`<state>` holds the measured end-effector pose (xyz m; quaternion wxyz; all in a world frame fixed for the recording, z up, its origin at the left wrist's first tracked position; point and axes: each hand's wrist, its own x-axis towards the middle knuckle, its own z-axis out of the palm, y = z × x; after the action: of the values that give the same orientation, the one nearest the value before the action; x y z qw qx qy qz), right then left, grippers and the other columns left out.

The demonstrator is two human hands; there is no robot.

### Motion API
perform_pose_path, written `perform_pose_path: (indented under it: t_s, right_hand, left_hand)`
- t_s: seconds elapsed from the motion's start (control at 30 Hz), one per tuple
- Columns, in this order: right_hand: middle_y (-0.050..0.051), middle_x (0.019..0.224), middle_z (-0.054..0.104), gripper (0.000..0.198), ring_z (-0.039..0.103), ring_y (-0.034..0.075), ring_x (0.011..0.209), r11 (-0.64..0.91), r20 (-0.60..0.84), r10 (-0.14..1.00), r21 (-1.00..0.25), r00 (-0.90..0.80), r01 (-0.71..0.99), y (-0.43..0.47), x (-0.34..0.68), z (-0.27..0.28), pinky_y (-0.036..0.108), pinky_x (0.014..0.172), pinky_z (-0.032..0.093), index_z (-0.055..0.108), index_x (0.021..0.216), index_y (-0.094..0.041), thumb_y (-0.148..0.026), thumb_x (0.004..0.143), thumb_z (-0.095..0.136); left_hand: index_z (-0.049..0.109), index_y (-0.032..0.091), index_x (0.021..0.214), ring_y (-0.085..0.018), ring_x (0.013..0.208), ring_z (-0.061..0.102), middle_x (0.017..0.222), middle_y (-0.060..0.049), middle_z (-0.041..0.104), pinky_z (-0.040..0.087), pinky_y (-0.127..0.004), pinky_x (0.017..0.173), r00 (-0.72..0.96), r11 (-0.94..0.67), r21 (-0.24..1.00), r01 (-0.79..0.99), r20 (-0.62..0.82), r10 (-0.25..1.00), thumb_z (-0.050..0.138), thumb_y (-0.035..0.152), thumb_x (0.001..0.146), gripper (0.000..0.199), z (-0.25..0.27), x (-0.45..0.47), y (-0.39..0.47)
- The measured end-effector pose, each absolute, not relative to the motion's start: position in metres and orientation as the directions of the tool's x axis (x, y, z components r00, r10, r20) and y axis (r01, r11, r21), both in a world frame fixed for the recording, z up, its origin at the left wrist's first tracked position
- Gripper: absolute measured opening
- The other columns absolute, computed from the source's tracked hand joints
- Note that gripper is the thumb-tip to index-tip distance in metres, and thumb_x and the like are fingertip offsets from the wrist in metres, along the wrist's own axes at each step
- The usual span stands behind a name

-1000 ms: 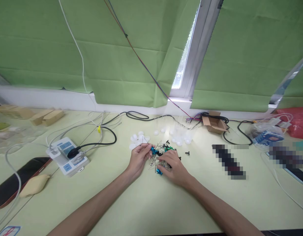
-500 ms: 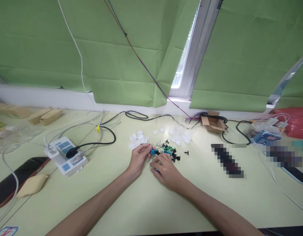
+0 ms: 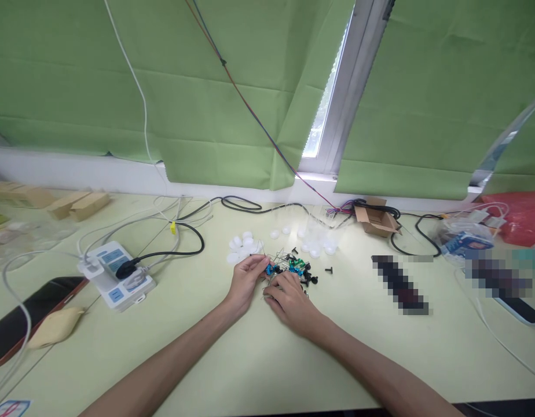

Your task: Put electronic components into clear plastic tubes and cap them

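Note:
My left hand (image 3: 249,279) is closed in a pinch, with a small blue part with thin wires (image 3: 270,270) at its fingertips. Beside it, my right hand (image 3: 289,298) is curled over the near side of a heap, fingers bent and close together. What those fingers hold is hidden, though thin wire ends show by them. Several small green and blue parts (image 3: 297,264) with wire legs lie in the heap beyond my hands. Black T-shaped pieces (image 3: 313,280) are mixed in along its right side. One black piece (image 3: 329,270) lies apart to the right.
White round caps (image 3: 237,246) and clear-looking pieces (image 3: 317,243) lie behind the heap. A power strip (image 3: 117,275) with cables is on the left, near a dark phone (image 3: 35,310). An open cardboard box (image 3: 376,219) stands at the back right, and a blurred dark object (image 3: 400,284) lies nearer.
My right hand's fingers have shifted slightly, and a blue bit that showed beneath them is now out of sight. The left hand keeps its pinch in nearly the same place.

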<state>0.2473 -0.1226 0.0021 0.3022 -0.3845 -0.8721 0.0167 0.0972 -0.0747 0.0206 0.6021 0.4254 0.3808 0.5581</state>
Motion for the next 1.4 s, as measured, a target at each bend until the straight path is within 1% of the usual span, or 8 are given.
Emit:
perform_pose_path:
  t_s: [0.13,0.27,0.6,0.93,1.07,1.2,1.4]
  right_hand:
    - [0.008,0.094,0.060,0.015,0.049,0.023,0.094,0.701,0.530,0.680,-0.264,-0.507,0.663,-0.121,0.245,0.002,0.038,0.085,0.038,0.066,0.094,-0.019,-0.019,0.097,0.051]
    - [0.008,0.093,0.058,0.015,0.048,0.024,0.094,0.693,0.535,0.685,-0.266,-0.495,0.670,-0.119,0.244,0.001,0.038,0.083,0.039,0.065,0.091,-0.019,-0.019,0.097,0.051]
    - [0.006,0.092,0.059,0.007,0.048,0.022,0.093,0.685,0.521,0.701,-0.303,-0.487,0.663,-0.116,0.242,-0.005,0.036,0.083,0.038,0.062,0.088,-0.018,-0.016,0.094,0.058]
    - [0.007,0.092,0.060,0.008,0.049,0.023,0.091,0.683,0.534,0.705,-0.335,-0.467,0.649,-0.116,0.243,-0.003,0.037,0.080,0.038,0.060,0.086,-0.018,-0.014,0.093,0.058]
    - [0.007,0.090,0.058,0.010,0.050,0.023,0.091,0.671,0.548,0.719,-0.388,-0.427,0.632,-0.116,0.245,-0.002,0.038,0.082,0.039,0.060,0.087,-0.018,-0.013,0.094,0.056]
    - [0.006,0.091,0.058,0.011,0.051,0.022,0.090,0.676,0.587,0.718,-0.460,-0.374,0.576,-0.118,0.251,0.004,0.038,0.082,0.040,0.059,0.090,-0.020,-0.014,0.096,0.052]
    - [0.005,0.087,0.055,0.012,0.050,0.022,0.086,0.659,0.659,0.721,-0.556,-0.215,0.507,-0.115,0.263,0.017,0.038,0.079,0.043,0.059,0.089,-0.022,-0.017,0.097,0.052]
  left_hand:
    - [0.073,0.015,0.081,-0.017,0.074,0.064,0.077,-0.005,0.070,0.052,-0.025,0.059,0.116,0.040,0.928,-0.370,0.003,0.993,0.081,0.034,0.071,0.024,0.021,0.098,-0.076]
    - [0.073,0.014,0.082,-0.016,0.073,0.065,0.076,-0.005,0.070,0.054,-0.024,0.058,0.126,0.047,0.923,-0.383,0.001,0.992,0.081,0.034,0.071,0.024,0.020,0.098,-0.076]
    - [0.072,0.013,0.081,-0.014,0.070,0.064,0.074,-0.004,0.070,0.054,-0.023,0.059,0.132,0.057,0.915,-0.400,-0.004,0.991,0.082,0.032,0.070,0.024,0.019,0.098,-0.075]
    - [0.071,0.013,0.083,-0.014,0.072,0.065,0.076,-0.004,0.069,0.055,-0.022,0.062,0.134,0.079,0.904,-0.419,-0.024,0.991,0.081,0.033,0.072,0.025,0.017,0.096,-0.073]
    - [0.071,0.013,0.080,-0.013,0.071,0.064,0.076,-0.004,0.068,0.054,-0.021,0.062,0.150,0.089,0.904,-0.419,-0.028,0.988,0.080,0.035,0.073,0.025,0.018,0.096,-0.075]
    - [0.070,0.013,0.077,-0.012,0.070,0.063,0.077,-0.003,0.068,0.054,-0.021,0.063,0.160,0.100,0.902,-0.419,-0.035,0.987,0.079,0.036,0.073,0.025,0.020,0.098,-0.077]
    - [0.070,0.013,0.075,-0.013,0.072,0.063,0.077,-0.003,0.066,0.056,-0.022,0.066,0.190,0.137,0.896,-0.422,-0.060,0.980,0.079,0.037,0.073,0.026,0.021,0.102,-0.080]
